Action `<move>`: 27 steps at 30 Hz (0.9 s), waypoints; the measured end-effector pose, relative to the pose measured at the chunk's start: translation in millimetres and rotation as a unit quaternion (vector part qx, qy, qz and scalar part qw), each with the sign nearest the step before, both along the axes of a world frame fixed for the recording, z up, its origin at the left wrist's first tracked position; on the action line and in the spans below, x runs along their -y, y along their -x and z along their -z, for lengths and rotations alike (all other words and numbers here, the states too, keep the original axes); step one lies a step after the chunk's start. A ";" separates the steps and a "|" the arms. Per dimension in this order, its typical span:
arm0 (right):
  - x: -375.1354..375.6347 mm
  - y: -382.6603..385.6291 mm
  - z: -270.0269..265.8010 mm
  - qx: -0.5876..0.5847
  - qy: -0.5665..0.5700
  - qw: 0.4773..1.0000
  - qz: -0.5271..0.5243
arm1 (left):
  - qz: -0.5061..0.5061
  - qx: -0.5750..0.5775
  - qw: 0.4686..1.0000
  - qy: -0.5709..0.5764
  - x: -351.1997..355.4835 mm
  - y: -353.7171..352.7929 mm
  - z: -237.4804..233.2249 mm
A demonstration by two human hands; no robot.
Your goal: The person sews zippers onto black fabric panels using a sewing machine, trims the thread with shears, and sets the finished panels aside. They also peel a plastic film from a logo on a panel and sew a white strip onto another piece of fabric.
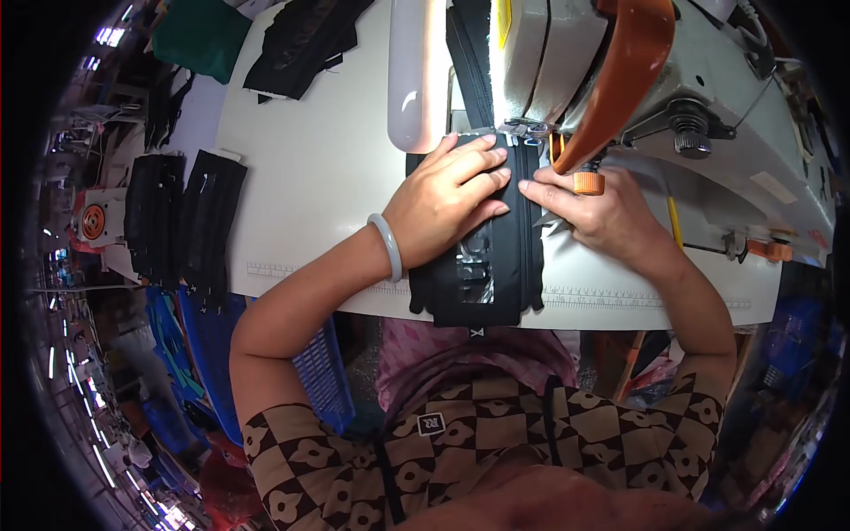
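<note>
A black fabric piece (pixel 496 265) with a zipper-like strip and a clear plastic window lies on the white table, its far end at the needle area of a sewing machine (pixel 553 62). My left hand (pixel 456 190) rests flat on it, fingers stretched toward the presser foot (pixel 522 133). At the strip's right edge, my right hand (pixel 598 208) has its index finger touching the fabric and its other fingers curled. Pointed metal blades, looking like thread snips (pixel 551 221), stick out from under that hand; their handles are hidden.
A lit lamp tube (pixel 418 80) stands left of the machine, and an orange lever (pixel 624 80) hangs over my right hand. Black fabric pieces (pixel 305 44) lie at the back left, with more stacked pieces (pixel 208 217) farther left. A blue basket (pixel 323 376) sits below the table edge.
</note>
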State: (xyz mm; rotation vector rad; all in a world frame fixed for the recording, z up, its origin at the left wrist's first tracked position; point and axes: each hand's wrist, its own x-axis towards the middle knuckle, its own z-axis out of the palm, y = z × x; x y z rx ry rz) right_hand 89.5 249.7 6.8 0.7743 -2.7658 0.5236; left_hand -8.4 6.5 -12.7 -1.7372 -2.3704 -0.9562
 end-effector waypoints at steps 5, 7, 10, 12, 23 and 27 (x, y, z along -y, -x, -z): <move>-2.3 2.7 4.8 0.002 -0.011 1.000 0.000 | -0.004 -0.006 1.000 -0.001 -6.1 21.1 0.5; -2.1 3.6 5.6 0.005 -0.017 1.000 0.013 | 0.000 -0.012 1.000 0.004 -9.0 33.0 0.4; -1.8 3.2 8.7 0.008 -0.026 0.999 0.044 | 0.001 -0.044 0.999 0.020 -14.1 49.3 1.3; -5.4 3.8 14.7 0.033 -0.043 0.997 0.054 | 0.002 -0.055 0.998 0.025 -17.1 56.4 1.8; -15.6 11.4 -32.8 0.331 -0.016 0.884 0.330 | -0.193 0.181 0.962 -0.060 -63.6 152.0 0.9; -63.3 45.4 16.9 0.251 -0.051 0.907 0.335 | -0.275 0.059 0.960 0.020 -109.1 185.4 26.9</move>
